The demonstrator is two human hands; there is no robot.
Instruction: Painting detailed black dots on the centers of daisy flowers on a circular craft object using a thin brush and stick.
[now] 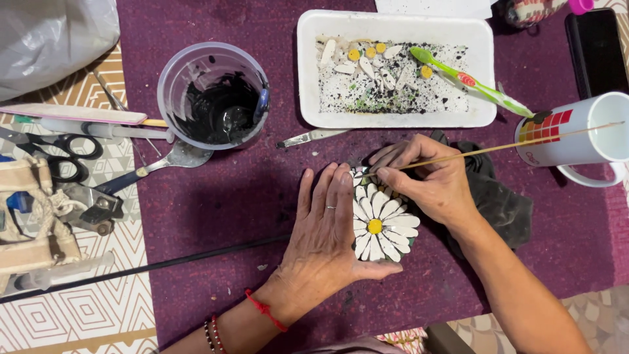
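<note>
A small mosaic daisy (383, 226) with white petals and a yellow centre lies on the purple cloth (223, 203). My left hand (324, 229) rests flat on the cloth, its fingers pressed against the flower's left side. My right hand (426, 177) pinches a thin wooden stick (504, 145), whose tip touches the flower's upper edge. A dark rag (501, 203) lies under my right wrist.
A plastic cup of black paste (216, 98) stands at upper left with a spoon (170, 160) beside it. A white tray (485, 72) holds petal pieces and a green toothbrush (468, 80). A white mug (576, 141) is right; scissors (59, 154) and tools left.
</note>
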